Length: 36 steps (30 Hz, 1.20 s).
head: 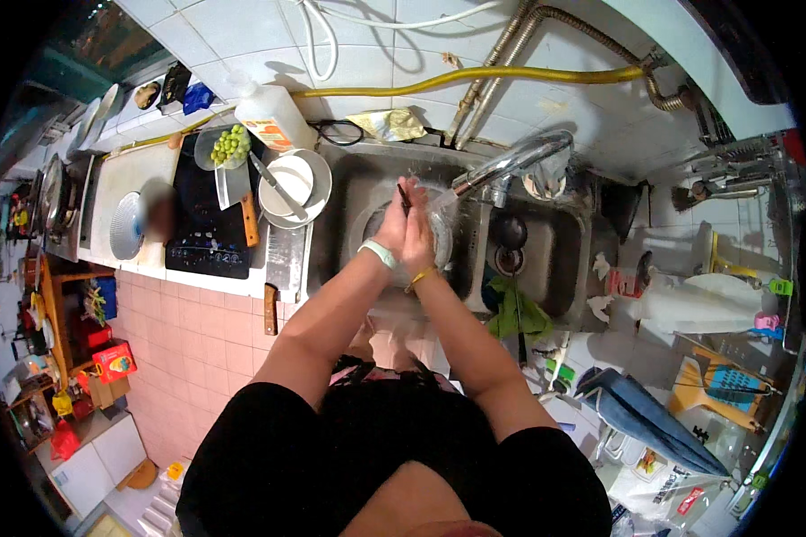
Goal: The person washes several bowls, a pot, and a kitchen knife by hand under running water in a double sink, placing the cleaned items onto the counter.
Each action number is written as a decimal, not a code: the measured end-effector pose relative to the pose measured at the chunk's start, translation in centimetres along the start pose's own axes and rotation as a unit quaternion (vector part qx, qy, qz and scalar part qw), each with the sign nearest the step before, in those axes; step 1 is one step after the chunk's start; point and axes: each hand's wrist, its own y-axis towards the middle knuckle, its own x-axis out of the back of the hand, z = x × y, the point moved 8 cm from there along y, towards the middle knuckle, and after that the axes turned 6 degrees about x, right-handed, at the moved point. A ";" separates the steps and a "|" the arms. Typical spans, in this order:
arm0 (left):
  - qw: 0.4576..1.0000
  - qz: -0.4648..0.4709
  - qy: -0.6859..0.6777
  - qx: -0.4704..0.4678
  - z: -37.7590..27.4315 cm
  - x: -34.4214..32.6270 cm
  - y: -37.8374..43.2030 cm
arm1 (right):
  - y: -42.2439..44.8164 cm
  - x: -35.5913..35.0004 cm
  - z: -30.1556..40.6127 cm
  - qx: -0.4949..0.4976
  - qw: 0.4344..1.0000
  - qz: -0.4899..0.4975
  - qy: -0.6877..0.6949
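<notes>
My left hand (pixel 391 228) and my right hand (pixel 418 238) are pressed together over the left basin of a steel sink (pixel 332 262). A small dark, thin object (pixel 404 196) sticks up between them near the fingertips; I cannot tell what it is. Water from the chrome faucet (pixel 490 164) sprays beside my right fingers. Under my hands a round, clear or metal bowl (pixel 446 252) lies in the basin, partly hidden by them. Which hand holds the dark object is not plain.
Left of the sink are stacked white bowls (pixel 316 178) with a knife across them, a cleaver (pixel 235 188), green grapes (pixel 230 145) and a black induction cooktop (pixel 201 228). A second cleaver's wooden handle (pixel 271 309) overhangs the counter. A black ladle (pixel 510 233) and green cloth (pixel 520 312) are at the right basin.
</notes>
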 end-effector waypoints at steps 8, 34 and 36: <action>1.000 -0.026 0.003 -0.006 2.9 0.7 -2.1 | -1.1 1.9 -2.1 -0.249 0.962 -0.098 -0.059; 0.991 -0.032 -0.117 0.056 1.4 -0.2 -1.7 | -9.6 2.1 3.4 -0.434 0.889 0.141 0.031; 0.971 0.054 -0.211 0.101 2.3 0.2 -0.6 | -9.3 1.4 3.4 -0.418 0.894 0.153 0.039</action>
